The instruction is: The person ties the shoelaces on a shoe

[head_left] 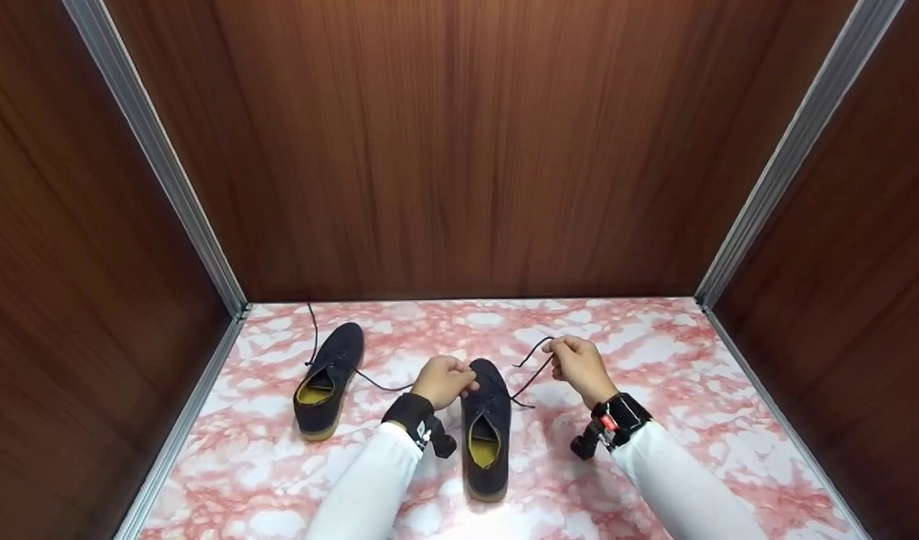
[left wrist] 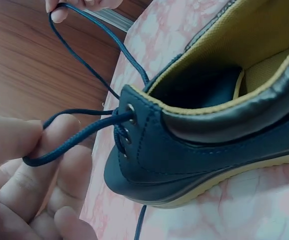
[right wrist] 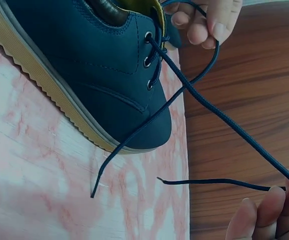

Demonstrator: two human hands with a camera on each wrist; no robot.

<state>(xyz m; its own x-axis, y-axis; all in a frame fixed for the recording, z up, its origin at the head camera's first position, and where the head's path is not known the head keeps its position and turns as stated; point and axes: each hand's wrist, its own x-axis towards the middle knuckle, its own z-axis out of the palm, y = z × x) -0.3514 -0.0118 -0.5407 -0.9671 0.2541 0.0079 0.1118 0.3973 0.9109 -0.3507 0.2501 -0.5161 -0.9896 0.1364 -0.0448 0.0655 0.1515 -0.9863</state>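
A dark navy lace-up shoe (head_left: 492,386) with a yellow lining stands between the hands, its toe pointing away from me. At its left, the left hand (head_left: 444,380) pinches one shoelace (left wrist: 77,137) between thumb and fingers, bent into a loop. That lace's loose end crosses the shoe's toe in the right wrist view. Off to the right, the right hand (head_left: 578,365) pinches the other shoelace (right wrist: 229,122), drawn out from the top eyelet, with its tip hanging free. In the right wrist view the two laces cross.
A matching shoe (head_left: 337,352) stands to the left with its laces spread out. Pink and white marbled surface (head_left: 624,480) lies underneath. Brown wood-grain panels (head_left: 459,150) rise at the back and both sides, with metal strips (head_left: 782,150) at the corners.
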